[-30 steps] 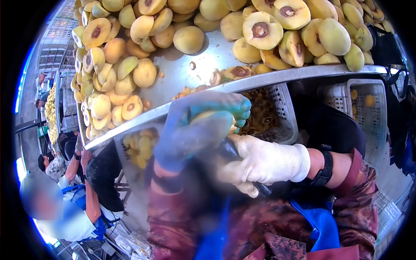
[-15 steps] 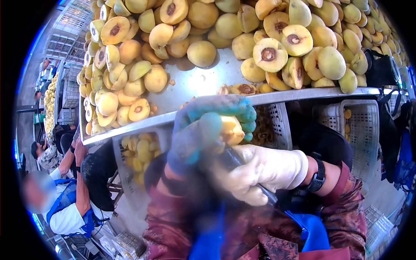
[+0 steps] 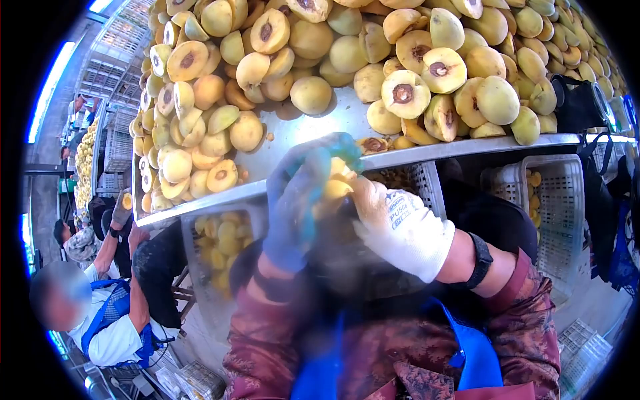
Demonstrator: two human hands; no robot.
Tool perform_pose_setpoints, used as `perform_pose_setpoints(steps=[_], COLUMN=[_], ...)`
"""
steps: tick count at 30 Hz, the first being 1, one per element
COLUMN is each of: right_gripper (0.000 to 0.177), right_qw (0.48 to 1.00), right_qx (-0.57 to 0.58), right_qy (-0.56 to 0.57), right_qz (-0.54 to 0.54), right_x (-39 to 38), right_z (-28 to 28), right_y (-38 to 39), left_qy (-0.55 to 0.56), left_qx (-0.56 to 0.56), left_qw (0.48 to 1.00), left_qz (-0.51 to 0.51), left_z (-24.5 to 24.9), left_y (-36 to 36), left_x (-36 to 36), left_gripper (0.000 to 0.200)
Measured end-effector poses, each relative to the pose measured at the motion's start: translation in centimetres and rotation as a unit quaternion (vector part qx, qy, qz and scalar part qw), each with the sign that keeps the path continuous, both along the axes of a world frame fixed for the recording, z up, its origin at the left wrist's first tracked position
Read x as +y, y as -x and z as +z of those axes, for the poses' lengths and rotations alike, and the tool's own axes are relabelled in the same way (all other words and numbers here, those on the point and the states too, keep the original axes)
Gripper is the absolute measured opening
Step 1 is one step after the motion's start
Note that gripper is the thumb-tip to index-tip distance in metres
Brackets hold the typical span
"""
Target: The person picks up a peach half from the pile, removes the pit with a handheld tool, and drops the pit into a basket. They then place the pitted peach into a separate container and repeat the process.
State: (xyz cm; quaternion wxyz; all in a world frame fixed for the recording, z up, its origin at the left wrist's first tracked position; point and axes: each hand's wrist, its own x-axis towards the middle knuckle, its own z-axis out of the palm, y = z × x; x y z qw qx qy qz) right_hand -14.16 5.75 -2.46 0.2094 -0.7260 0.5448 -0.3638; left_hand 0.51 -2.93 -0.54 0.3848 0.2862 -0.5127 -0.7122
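Observation:
My left hand [image 3: 300, 193], in a blue-green glove, is closed around a cut yellow peach [image 3: 339, 179] just in front of the table's metal edge. My right hand [image 3: 403, 223], in a white glove with printing on its back, presses its curled fingertips against the peach's right side. Whatever lies inside the right hand is hidden, and the area below the fruit is blurred. Beyond both hands, halved peaches [image 3: 407, 93] with brown pits showing are heaped on the metal tabletop [image 3: 313, 123].
Under the table edge stand a crate of peach pieces [image 3: 223, 243] at left, another crate [image 3: 427, 190] behind my right hand, and a white crate [image 3: 560, 207] further right. A black bag [image 3: 580, 103] sits at the table's right end. A co-worker [image 3: 110, 300] sits at left.
My right hand has turned back-upward and moved up to the peach. The dark-handled tool seen in it before is out of sight. The co-worker's gloved hand with a fruit has come into view.

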Motion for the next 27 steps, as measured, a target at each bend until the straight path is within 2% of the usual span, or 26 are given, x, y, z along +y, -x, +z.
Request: perform_pose_setpoints(steps=[2,3,4,7,9,12,13,14,15,17,19,20,21,22,23,25,27], right_gripper=[0.028,0.025,0.021,0.016,0.015,0.015,0.014,0.01,0.008,0.008,0.005,0.005,0.004,0.002,0.004,0.007,0.01], right_qw=[0.994,0.986,0.983,0.983,0.977,0.956,0.946,0.936,0.922,0.906,0.922,0.925,0.927,0.915,0.921,0.933,0.94], right_qx=[0.099,0.149,0.174,0.168,0.203,0.284,0.313,0.325,0.363,0.398,0.376,0.373,0.37,0.404,0.388,0.358,0.34], right_qy=[-0.047,-0.069,-0.041,-0.058,-0.048,-0.068,-0.083,-0.132,-0.133,-0.138,-0.094,-0.079,-0.064,-0.014,-0.015,-0.003,-0.002], right_qz=[-0.027,-0.04,-0.052,-0.056,-0.05,-0.014,0.001,0.011,0.025,0.033,0.022,0.013,0.001,-0.002,0.012,0.032,0.027], right_x=[-0.2,-0.4,-0.6,-0.8,-0.5,-0.6,-0.6,-0.6,-0.2,0.3,-0.1,-0.1,0.1,0.4,0.4,0.1,0.2], right_z=[1.1,1.7,1.0,1.4,2.0,1.2,0.1,-1.8,-4.3,-5.8,-4.2,-4.1,-4.0,-4.0,-3.9,-3.0,-2.6], right_y=[0.1,0.1,0.3,0.3,0.1,0.5,0.7,0.9,0.9,0.8,0.8,0.8,0.7,0.2,0.3,0.8,1.0], left_qy=[0.012,0.068,0.124,0.09,0.046,0.07,0.125,0.22,0.312,0.352,0.386,0.401,0.465,0.499,0.476,0.448,0.477], left_qx=[-0.006,-0.04,-0.073,-0.068,-0.053,-0.17,-0.312,-0.515,-0.679,-0.706,-0.651,-0.596,-0.587,-0.626,-0.674,-0.751,-0.735], left_qw=[1.0,0.997,0.989,0.993,0.997,0.968,0.921,0.816,0.657,0.601,0.626,0.678,0.649,0.596,0.565,0.477,0.462], left_qz=[-0.001,0.01,0.021,0.025,0.043,0.169,0.195,0.145,0.095,0.124,0.186,0.157,0.132,0.066,-0.007,-0.086,-0.138], left_z=[0.1,0.2,0.4,1.3,2.5,4.1,4.7,4.6,4.6,4.9,4.5,4.5,3.7,2.5,1.6,1.6,0.6], left_y=[-0.1,-0.3,-0.4,-1.1,-2.4,-8.0,-10.3,-13.4,-16.6,-17.3,-14.7,-13.2,-11.9,-8.9,-7.9,-5.5,-5.8], left_x=[-0.1,-0.1,0.0,0.1,0.8,1.0,0.4,-0.6,-1.5,-2.6,-4.2,-5.9,-7.5,-10.4,-12.3,-13.3,-13.4], left_gripper=[0.038,0.038,0.039,0.037,0.035,0.029,0.03,0.041,0.054,0.059,0.061,0.059,0.061,0.062,0.064,0.064,0.061])
